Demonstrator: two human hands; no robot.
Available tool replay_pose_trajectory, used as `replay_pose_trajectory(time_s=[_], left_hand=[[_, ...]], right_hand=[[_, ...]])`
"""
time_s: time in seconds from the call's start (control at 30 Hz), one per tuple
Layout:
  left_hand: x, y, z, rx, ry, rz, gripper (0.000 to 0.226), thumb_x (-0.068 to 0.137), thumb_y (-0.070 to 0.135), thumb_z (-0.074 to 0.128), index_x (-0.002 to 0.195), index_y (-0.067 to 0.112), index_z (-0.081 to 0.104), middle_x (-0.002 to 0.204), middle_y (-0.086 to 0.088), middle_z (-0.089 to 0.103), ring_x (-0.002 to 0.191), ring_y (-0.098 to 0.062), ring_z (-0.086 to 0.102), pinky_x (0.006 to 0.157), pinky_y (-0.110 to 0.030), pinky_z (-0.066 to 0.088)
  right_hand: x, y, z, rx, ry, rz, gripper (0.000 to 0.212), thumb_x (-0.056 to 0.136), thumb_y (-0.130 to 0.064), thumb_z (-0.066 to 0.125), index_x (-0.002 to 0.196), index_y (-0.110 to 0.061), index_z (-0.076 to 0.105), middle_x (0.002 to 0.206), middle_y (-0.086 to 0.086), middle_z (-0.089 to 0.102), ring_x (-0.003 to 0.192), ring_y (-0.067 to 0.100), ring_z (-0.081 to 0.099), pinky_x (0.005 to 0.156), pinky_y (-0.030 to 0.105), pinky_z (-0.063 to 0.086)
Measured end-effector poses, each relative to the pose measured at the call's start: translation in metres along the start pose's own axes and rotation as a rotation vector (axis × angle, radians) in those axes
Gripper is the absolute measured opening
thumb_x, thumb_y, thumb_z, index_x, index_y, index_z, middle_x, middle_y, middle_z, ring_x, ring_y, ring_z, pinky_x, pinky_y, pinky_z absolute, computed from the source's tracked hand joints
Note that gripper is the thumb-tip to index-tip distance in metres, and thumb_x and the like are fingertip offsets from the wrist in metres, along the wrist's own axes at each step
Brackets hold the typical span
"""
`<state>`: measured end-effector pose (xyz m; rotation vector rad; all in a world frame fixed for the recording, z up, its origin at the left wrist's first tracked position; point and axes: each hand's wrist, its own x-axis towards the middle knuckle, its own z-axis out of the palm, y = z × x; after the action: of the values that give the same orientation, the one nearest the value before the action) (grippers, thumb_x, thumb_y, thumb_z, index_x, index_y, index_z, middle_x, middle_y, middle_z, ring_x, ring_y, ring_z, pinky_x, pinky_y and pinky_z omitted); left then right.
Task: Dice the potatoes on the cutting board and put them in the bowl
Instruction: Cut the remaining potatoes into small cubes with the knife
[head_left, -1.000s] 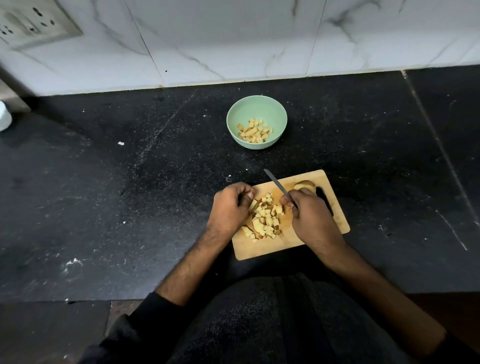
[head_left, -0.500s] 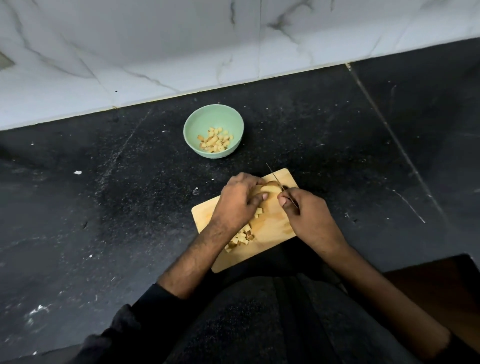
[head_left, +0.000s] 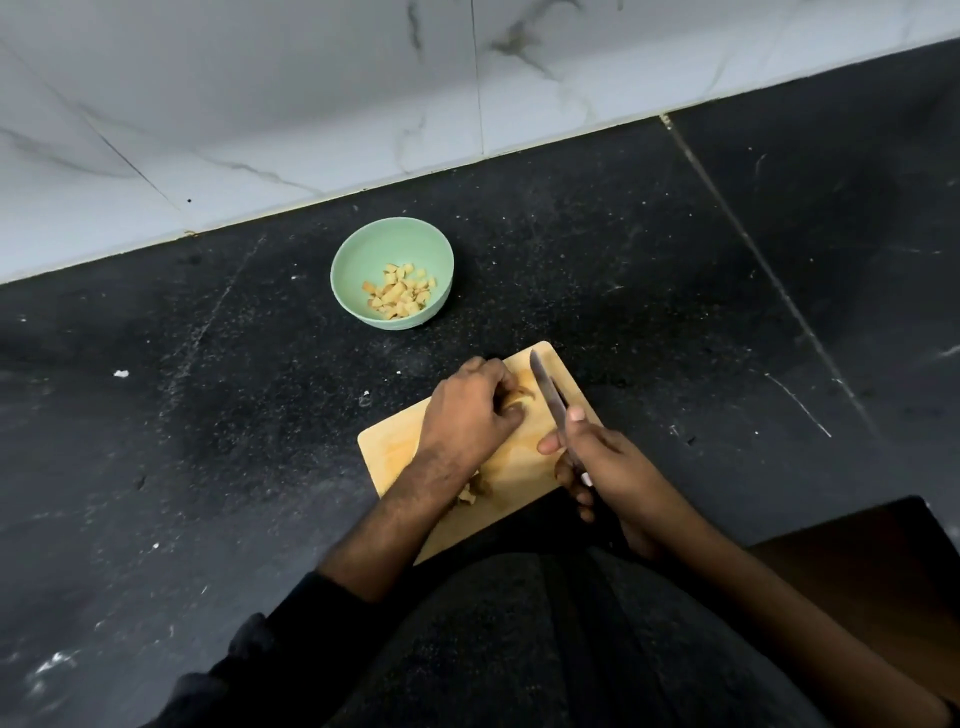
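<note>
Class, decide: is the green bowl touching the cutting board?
Apart. The head view shows a strip of black counter between the green bowl and the cutting board.

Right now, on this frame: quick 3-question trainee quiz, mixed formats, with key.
1. True or false: the green bowl stands on the cutting board.
2. Which hand holds the knife? A left, B right, C neither.
3. Fill in: the left hand grips a potato piece at the board's ____ end, far or near.

Key: 1 false, it sits on the black counter, already holding diced potato. 2 B, the right hand. 3 far.
</note>
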<state>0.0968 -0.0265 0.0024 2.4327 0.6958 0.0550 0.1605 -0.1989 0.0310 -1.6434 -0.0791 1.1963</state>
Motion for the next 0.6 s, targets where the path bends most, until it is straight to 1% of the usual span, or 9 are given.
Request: replay_pose_trajectory(time_s=[0.07, 0.13, 0.2, 0.27, 0.37, 0.43, 0.47, 0.53, 0.6], left_hand=[[-0.007, -0.004, -0.001, 0.004, -0.007, -0.026, 0.021, 0.079, 0.028, 0.076, 0.095, 0.025, 0.062, 0.096, 0.007, 0.056, 0.085, -0.012, 0.058, 0.081, -0.038, 0.053], [-0.013, -0.007, -0.003, 0.002, -0.002, -0.045, 0.021, 0.079, 0.029, 0.076, 0.094, 0.025, 0.062, 0.096, 0.008, 0.055, 0.085, -0.012, 0.058, 0.082, -0.038, 0.053], [-0.017, -0.010, -0.004, 0.001, 0.010, -0.071, 0.020, 0.078, 0.029, 0.076, 0.092, 0.025, 0.062, 0.095, 0.008, 0.055, 0.085, -0.012, 0.057, 0.082, -0.037, 0.052], [-0.021, -0.012, -0.004, 0.032, 0.036, -0.090, 0.021, 0.079, 0.033, 0.076, 0.089, 0.026, 0.060, 0.093, 0.008, 0.055, 0.084, -0.012, 0.057, 0.084, -0.038, 0.051], [-0.024, -0.016, -0.005, 0.071, 0.069, -0.084, 0.027, 0.084, 0.048, 0.073, 0.097, 0.029, 0.060, 0.098, 0.009, 0.054, 0.095, -0.012, 0.054, 0.090, -0.037, 0.044], [-0.026, -0.019, -0.010, 0.060, -0.001, -0.058, 0.042, 0.086, 0.056, 0.068, 0.117, 0.030, 0.060, 0.110, 0.010, 0.055, 0.107, -0.011, 0.049, 0.091, -0.036, 0.036], [-0.026, -0.021, -0.013, 0.043, -0.058, -0.035, 0.047, 0.088, 0.054, 0.067, 0.128, 0.031, 0.056, 0.118, 0.010, 0.055, 0.113, -0.011, 0.048, 0.092, -0.036, 0.032], [-0.028, -0.028, -0.019, -0.004, -0.160, 0.026, 0.048, 0.094, 0.038, 0.066, 0.140, 0.035, 0.051, 0.135, 0.013, 0.051, 0.125, -0.012, 0.044, 0.092, -0.035, 0.027], [-0.029, -0.036, -0.022, -0.016, -0.222, 0.074, 0.052, 0.097, 0.018, 0.062, 0.142, 0.040, 0.050, 0.146, 0.017, 0.043, 0.131, -0.011, 0.038, 0.094, -0.036, 0.026]], right_hand=[[-0.004, 0.010, -0.002, 0.020, -0.074, 0.041, 0.057, 0.101, -0.058, 0.034, 0.107, -0.015, 0.071, 0.069, 0.002, 0.056, 0.054, 0.011, 0.047, 0.047, 0.025, 0.040], [-0.004, 0.016, -0.004, 0.002, -0.129, 0.052, 0.040, 0.105, -0.044, 0.037, 0.112, -0.023, 0.071, 0.076, 0.003, 0.059, 0.061, 0.012, 0.050, 0.053, 0.028, 0.041], [0.001, 0.017, -0.003, -0.028, -0.090, 0.015, 0.029, 0.103, -0.025, 0.042, 0.114, -0.027, 0.069, 0.078, 0.003, 0.059, 0.064, 0.013, 0.050, 0.056, 0.030, 0.040], [0.009, 0.016, -0.002, -0.140, 0.002, -0.089, 0.033, 0.101, -0.017, 0.041, 0.116, -0.030, 0.067, 0.080, 0.000, 0.058, 0.069, 0.014, 0.051, 0.061, 0.032, 0.042], [0.019, 0.013, 0.000, -0.343, 0.115, -0.193, 0.032, 0.105, -0.035, 0.043, 0.129, -0.035, 0.063, 0.093, -0.015, 0.057, 0.088, 0.008, 0.053, 0.084, 0.034, 0.045], [0.020, 0.011, 0.002, -0.390, 0.136, -0.202, 0.038, 0.103, -0.045, 0.041, 0.132, -0.032, 0.062, 0.098, -0.017, 0.058, 0.097, 0.010, 0.054, 0.094, 0.035, 0.043], [0.020, 0.011, 0.004, -0.405, 0.137, -0.213, 0.039, 0.102, -0.045, 0.041, 0.132, -0.030, 0.062, 0.101, -0.015, 0.060, 0.100, 0.011, 0.055, 0.096, 0.035, 0.043], [0.016, 0.010, 0.007, -0.477, 0.134, -0.259, 0.035, 0.103, -0.035, 0.045, 0.131, -0.023, 0.062, 0.114, -0.010, 0.063, 0.105, 0.012, 0.058, 0.098, 0.033, 0.045], [0.012, 0.011, 0.009, -0.536, 0.126, -0.297, 0.024, 0.102, -0.025, 0.053, 0.123, -0.023, 0.061, 0.112, -0.006, 0.067, 0.089, 0.012, 0.066, 0.081, 0.034, 0.055]])
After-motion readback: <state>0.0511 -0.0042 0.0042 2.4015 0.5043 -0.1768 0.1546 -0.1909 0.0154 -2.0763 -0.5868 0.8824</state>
